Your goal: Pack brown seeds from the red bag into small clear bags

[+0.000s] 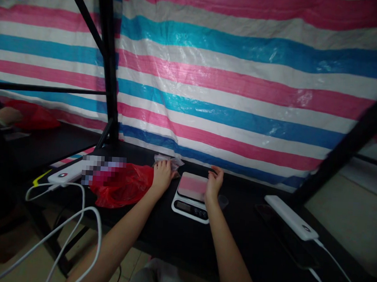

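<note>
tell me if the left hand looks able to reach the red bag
Probably yes: the red bag lies right beside the left hand, with nothing seen standing between them, though that hand appears to touch a clear plastic bag.

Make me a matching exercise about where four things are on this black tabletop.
Things
1. White, flat-topped digital scale
2. Crumpled red plastic bag
3. Small clear plastic bag
4. Flat black rectangular phone

Places
A. Well right of the right hand
B. Between the two hands
C. Left of the left hand
D. At the left hand's fingers

Pairs: 1-B, 2-C, 3-D, 4-A
</note>
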`<act>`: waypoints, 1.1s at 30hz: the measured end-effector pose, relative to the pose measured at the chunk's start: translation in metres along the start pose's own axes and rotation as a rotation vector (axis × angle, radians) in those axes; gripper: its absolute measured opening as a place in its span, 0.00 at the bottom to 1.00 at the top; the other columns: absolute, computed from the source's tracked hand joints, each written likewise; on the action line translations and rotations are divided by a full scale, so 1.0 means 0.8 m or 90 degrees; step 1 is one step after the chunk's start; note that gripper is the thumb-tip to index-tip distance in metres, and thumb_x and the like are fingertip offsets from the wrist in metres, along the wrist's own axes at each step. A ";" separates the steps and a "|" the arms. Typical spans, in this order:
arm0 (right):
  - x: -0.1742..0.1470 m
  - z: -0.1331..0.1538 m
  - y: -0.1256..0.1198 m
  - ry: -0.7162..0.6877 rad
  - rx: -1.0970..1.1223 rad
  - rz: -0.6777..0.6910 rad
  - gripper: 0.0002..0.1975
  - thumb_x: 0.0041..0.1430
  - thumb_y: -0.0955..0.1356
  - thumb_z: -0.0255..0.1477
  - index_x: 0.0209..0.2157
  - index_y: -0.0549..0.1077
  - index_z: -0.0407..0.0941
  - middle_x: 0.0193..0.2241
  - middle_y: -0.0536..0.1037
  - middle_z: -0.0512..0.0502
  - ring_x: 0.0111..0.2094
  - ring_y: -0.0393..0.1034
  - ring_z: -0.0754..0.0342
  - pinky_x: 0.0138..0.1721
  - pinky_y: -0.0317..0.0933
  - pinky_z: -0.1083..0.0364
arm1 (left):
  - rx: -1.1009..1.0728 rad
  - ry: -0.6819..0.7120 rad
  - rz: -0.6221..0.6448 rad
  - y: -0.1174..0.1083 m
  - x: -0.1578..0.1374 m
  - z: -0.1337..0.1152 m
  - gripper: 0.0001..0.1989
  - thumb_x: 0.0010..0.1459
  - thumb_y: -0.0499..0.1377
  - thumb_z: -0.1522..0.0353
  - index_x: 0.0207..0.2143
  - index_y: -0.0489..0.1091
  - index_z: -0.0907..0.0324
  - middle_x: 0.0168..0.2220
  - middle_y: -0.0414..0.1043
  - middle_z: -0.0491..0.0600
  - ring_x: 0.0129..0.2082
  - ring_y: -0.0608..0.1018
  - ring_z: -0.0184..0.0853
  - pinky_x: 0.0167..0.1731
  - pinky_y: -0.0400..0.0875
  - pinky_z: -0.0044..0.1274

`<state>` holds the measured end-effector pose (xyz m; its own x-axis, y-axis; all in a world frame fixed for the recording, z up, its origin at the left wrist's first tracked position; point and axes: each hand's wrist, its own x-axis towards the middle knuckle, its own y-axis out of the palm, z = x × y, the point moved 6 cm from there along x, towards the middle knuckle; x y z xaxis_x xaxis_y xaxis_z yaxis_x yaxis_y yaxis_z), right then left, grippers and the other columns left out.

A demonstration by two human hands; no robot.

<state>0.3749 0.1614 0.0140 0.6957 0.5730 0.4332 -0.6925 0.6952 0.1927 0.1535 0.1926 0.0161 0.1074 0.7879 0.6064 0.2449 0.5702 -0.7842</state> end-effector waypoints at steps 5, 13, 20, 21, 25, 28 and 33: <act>0.000 -0.006 0.003 0.015 -0.005 0.013 0.14 0.40 0.60 0.24 0.34 0.64 0.43 0.36 0.69 0.44 0.30 0.65 0.56 0.37 0.59 0.54 | -0.042 0.025 0.055 0.006 0.002 0.002 0.14 0.55 0.52 0.66 0.44 0.65 0.61 0.41 0.67 0.56 0.41 0.69 0.41 0.38 0.62 0.29; -0.019 0.031 0.030 -0.007 -0.017 0.198 0.15 0.44 0.65 0.29 0.38 0.68 0.44 0.42 0.70 0.43 0.41 0.64 0.51 0.40 0.60 0.53 | -0.384 0.111 -0.183 -0.036 -0.007 -0.012 0.12 0.59 0.46 0.68 0.42 0.66 0.60 0.38 0.72 0.52 0.37 0.73 0.34 0.38 0.66 0.24; -0.077 0.050 0.082 0.085 0.146 0.667 0.12 0.49 0.65 0.35 0.36 0.72 0.46 0.35 0.75 0.49 0.41 0.68 0.52 0.44 0.60 0.52 | -0.570 0.192 -0.307 -0.065 -0.030 -0.040 0.07 0.57 0.50 0.71 0.37 0.65 0.61 0.38 0.67 0.52 0.41 0.69 0.34 0.42 0.64 0.28; -0.077 0.048 0.083 0.082 0.157 0.666 0.11 0.50 0.65 0.34 0.36 0.71 0.46 0.35 0.75 0.50 0.41 0.68 0.52 0.45 0.60 0.52 | -0.565 0.170 -0.311 -0.068 -0.028 -0.037 0.06 0.56 0.50 0.71 0.35 0.65 0.61 0.36 0.67 0.51 0.40 0.69 0.34 0.41 0.64 0.28; -0.064 0.037 0.074 0.025 0.092 0.578 0.13 0.49 0.66 0.32 0.38 0.67 0.47 0.37 0.73 0.51 0.40 0.67 0.53 0.44 0.60 0.53 | -0.569 0.135 -0.180 -0.065 -0.012 -0.033 0.07 0.55 0.52 0.67 0.29 0.66 0.60 0.27 0.66 0.47 0.30 0.68 0.31 0.33 0.63 0.24; -0.054 0.031 0.067 -0.022 -0.005 0.530 0.14 0.47 0.67 0.30 0.38 0.66 0.47 0.34 0.72 0.52 0.38 0.67 0.53 0.42 0.60 0.53 | -0.661 0.048 -0.095 -0.049 0.003 -0.023 0.10 0.54 0.54 0.64 0.29 0.68 0.61 0.27 0.67 0.46 0.27 0.67 0.30 0.29 0.62 0.21; -0.037 0.040 0.061 -0.061 0.010 0.461 0.15 0.44 0.69 0.31 0.37 0.67 0.46 0.36 0.72 0.48 0.39 0.67 0.52 0.41 0.60 0.53 | -0.981 -0.067 0.253 -0.001 0.015 -0.022 0.14 0.46 0.59 0.60 0.28 0.70 0.64 0.18 0.65 0.43 0.15 0.64 0.24 0.16 0.56 0.17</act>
<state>0.3147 0.1644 0.0387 0.0432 0.8454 0.5323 -0.9759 0.1499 -0.1588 0.1716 0.1978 0.0263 0.3515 0.8715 0.3420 0.9224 -0.3848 0.0325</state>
